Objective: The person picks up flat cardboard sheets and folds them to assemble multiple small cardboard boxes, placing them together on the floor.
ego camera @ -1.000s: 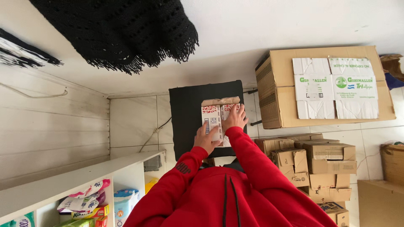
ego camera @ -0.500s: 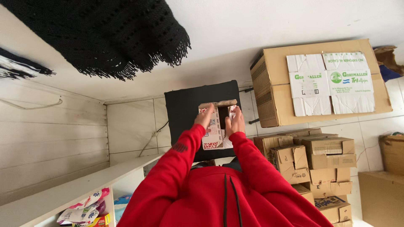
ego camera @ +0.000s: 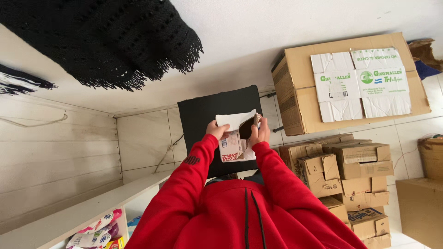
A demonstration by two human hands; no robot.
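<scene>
Shelf lower left holds colourful packets. Left hand and right hand both grip small white-and-red carton, flap open, over black panel. Big brown box with white-green labels right; smaller cardboard boxes stacked beneath.

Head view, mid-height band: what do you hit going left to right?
White panelled wall → left hand → small printed carton with its flap open → right hand → stack of small cardboard boxes → brown box at the right edge.
</scene>
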